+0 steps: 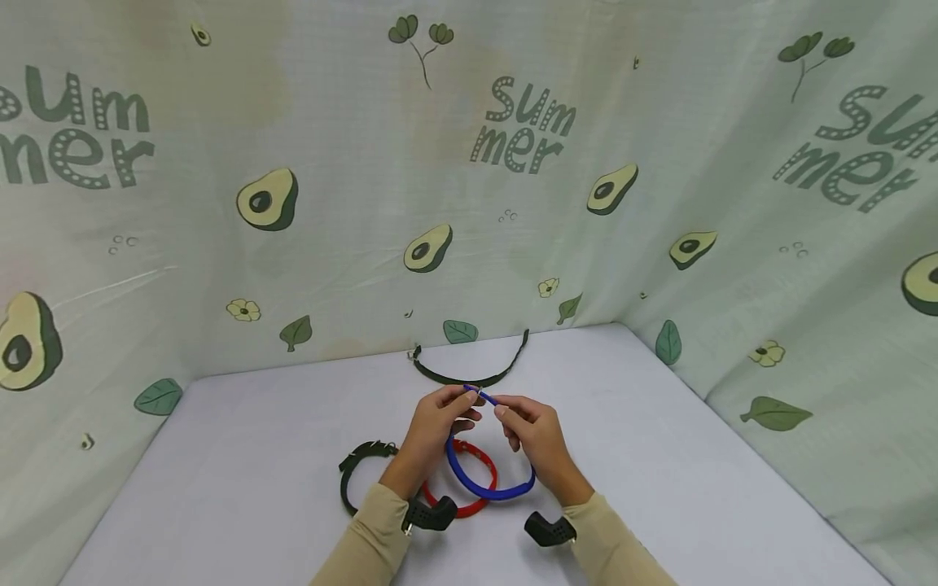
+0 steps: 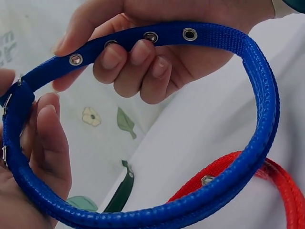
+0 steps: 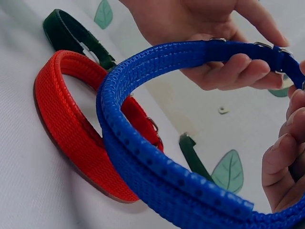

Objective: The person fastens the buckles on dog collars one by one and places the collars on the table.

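A blue collar (image 1: pixel 489 491) with metal eyelets is held up in both hands, bent into a loop. My left hand (image 1: pixel 434 419) grips it at the buckle end, where metal fittings show in the right wrist view. My right hand (image 1: pixel 537 427) pinches the eyelet strap, thumb on one side and fingers on the other, with several eyelets (image 2: pixel 189 34) in the left wrist view. At the buckle (image 2: pixel 19 82) the strap meets the metal frame, close by the left fingertips. Below the blue loop a red collar (image 3: pixel 71 129) lies curled on the table.
A dark green collar (image 1: pixel 346 484) lies looped left of the red one, partly behind the left forearm. Another dark collar (image 1: pixel 469 382) lies stretched in an arc at the back of the white table (image 1: pixel 256 472). A printed curtain (image 1: pixel 337 187) hangs behind and to the right.
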